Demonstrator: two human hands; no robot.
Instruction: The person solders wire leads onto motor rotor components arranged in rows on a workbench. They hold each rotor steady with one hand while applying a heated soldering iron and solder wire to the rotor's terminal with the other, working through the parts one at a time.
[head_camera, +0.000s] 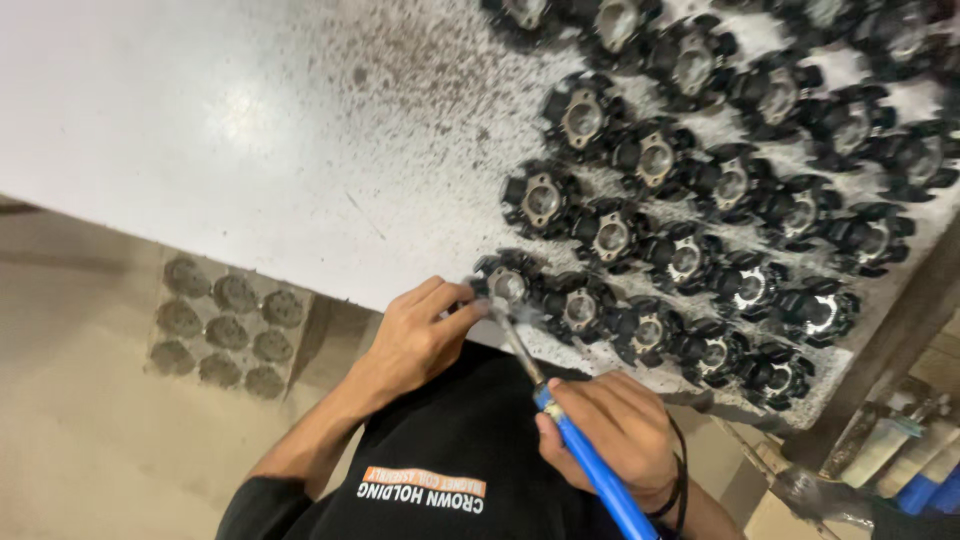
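Several black round parts with metal centres (700, 190) lie in rows on a white speckled table (250, 130). My left hand (415, 335) pinches the nearest part (508, 283) at the table's front edge. A soldering iron with a blue handle (590, 470) is gripped in my right hand (620, 430). Its metal tip (510, 330) touches that same part, and a thin wisp of smoke rises there.
A grey moulded tray (225, 325) with several round items stands on the floor under the table's edge. Blue and white containers (900, 455) sit at the lower right beside a dark table leg (890, 350). My black shirt fills the bottom centre.
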